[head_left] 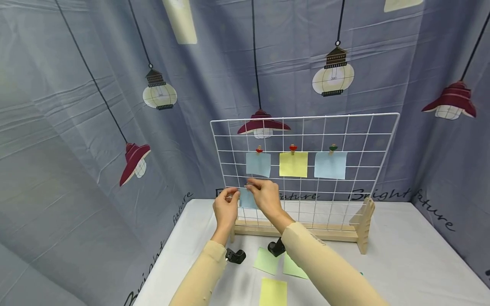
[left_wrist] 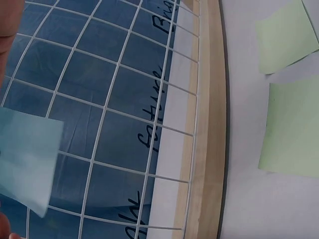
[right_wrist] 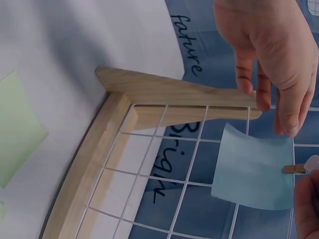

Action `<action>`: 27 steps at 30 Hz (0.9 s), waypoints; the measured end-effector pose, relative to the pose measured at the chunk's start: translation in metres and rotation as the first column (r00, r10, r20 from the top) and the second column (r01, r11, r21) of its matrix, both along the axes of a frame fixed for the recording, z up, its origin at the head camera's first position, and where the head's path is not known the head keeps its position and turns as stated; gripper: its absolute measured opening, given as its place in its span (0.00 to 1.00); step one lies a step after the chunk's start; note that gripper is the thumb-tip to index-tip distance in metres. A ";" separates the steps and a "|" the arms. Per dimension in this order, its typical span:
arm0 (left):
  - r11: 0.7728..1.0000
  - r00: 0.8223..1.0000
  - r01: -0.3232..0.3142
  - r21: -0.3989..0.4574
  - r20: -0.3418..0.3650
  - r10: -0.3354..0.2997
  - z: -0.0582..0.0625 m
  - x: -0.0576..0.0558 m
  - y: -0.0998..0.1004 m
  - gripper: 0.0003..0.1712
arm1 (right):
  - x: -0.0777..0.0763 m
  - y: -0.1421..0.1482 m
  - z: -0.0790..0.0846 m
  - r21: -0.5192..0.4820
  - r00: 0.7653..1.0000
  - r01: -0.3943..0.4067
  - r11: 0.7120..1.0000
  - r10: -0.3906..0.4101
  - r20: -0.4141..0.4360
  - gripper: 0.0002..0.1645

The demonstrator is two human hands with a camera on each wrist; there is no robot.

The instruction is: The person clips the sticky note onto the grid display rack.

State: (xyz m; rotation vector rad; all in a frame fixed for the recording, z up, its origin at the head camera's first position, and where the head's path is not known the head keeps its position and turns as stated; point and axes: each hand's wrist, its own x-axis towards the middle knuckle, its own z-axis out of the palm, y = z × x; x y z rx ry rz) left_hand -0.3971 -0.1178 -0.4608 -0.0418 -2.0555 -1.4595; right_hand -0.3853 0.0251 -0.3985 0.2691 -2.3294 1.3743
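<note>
Your left hand (head_left: 226,209) holds the left edge of a blue note (head_left: 249,200) at the grid (head_left: 311,166), your right hand (head_left: 266,197) its top, below three clipped notes (head_left: 293,165), while two green notes (head_left: 266,261) and a yellow note (head_left: 273,293) lie on the table (head_left: 413,259).

Blue note (left_wrist: 31,160) cut off, L-wrist cam; yellow note (head_left: 273,293) ditto, head cam btm.
</note>
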 end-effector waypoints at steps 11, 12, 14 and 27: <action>0.999 0.998 0.015 0.028 -0.060 -0.014 -0.002 0.013 0.000 0.13 | 0.011 0.006 -0.006 -0.002 0.999 -0.035 0.999 0.035 -0.004 0.18; 0.999 0.997 0.026 0.029 -0.068 -0.024 -0.001 0.014 0.000 0.14 | 0.013 0.007 -0.007 -0.007 0.999 -0.040 0.999 0.040 0.003 0.19; 0.998 0.995 0.058 0.023 -0.082 -0.056 -0.001 0.017 0.000 0.16 | 0.016 0.010 -0.008 -0.015 0.999 -0.045 0.999 0.045 0.012 0.21; 0.948 0.943 0.318 -0.019 -0.094 -0.318 0.002 0.037 0.005 0.26 | 0.042 0.030 -0.018 0.022 0.992 -0.084 0.996 0.085 -0.091 0.21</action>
